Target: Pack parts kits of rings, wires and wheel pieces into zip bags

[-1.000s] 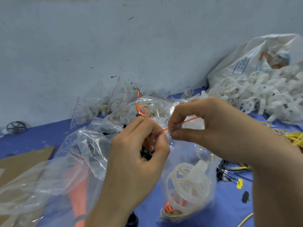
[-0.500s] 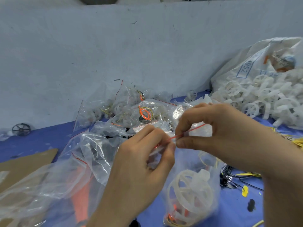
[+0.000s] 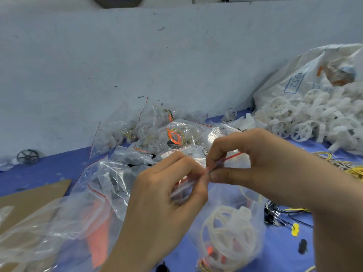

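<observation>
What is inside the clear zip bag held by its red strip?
Through the clear zip bag: a white spoked plastic wheel piece, orange and yellow wire bits beneath it. Blur and the left hand hide anything else.

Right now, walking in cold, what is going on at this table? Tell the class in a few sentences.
A person is packing a parts kit. The left hand and right hand both pinch the red zip strip of a clear zip bag, apparently pressing it closed. Inside sits a white wheel piece. A heap of filled bags lies behind, and a sack spills loose wheels on the right.
</observation>
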A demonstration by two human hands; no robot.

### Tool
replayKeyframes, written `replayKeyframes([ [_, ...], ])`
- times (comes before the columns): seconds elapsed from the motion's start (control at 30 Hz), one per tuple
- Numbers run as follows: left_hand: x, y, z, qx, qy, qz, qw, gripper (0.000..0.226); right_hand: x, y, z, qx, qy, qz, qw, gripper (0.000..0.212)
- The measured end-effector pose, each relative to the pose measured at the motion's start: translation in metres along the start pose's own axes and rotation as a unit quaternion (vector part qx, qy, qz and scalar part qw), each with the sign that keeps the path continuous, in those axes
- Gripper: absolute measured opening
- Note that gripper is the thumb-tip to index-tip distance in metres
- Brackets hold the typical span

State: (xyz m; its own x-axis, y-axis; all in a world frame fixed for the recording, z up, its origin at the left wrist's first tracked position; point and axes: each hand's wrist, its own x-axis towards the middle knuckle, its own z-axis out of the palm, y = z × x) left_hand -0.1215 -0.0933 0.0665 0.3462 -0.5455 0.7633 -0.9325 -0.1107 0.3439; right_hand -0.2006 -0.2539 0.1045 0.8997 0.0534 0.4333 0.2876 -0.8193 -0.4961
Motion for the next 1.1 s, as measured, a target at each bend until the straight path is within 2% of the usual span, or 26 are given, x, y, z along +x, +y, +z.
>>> replayKeyframes([
  [0.27,0.001,-0.001,-0.004,0.01,-0.018,0.009,1.0,0.025,-0.004,0.003,-0.005,-0.014,0.009,-0.009,1.0,0.01],
  [0.43,0.0,-0.006,-0.011,0.024,-0.033,0.015,0.999,0.033,-0.003,0.005,-0.005,0.015,0.025,0.018,0.999,0.011],
  [0.7,-0.002,-0.011,-0.016,0.014,-0.05,0.015,0.999,0.044,-0.003,0.001,-0.004,-0.015,0.024,0.011,1.0,0.009],
  [0.8,-0.003,-0.013,-0.016,0.017,-0.06,-0.01,0.998,0.038,-0.002,-0.001,-0.002,-0.021,0.019,0.015,0.999,0.005],
  [0.97,-0.002,-0.013,-0.015,0.024,-0.057,-0.023,0.998,0.007,0.003,-0.008,0.006,-0.051,0.022,0.02,0.998,0.011],
  [1.1,0.0,-0.008,-0.013,0.022,-0.045,-0.018,0.999,0.013,0.007,-0.013,0.011,-0.055,0.023,0.011,0.998,0.008],
])
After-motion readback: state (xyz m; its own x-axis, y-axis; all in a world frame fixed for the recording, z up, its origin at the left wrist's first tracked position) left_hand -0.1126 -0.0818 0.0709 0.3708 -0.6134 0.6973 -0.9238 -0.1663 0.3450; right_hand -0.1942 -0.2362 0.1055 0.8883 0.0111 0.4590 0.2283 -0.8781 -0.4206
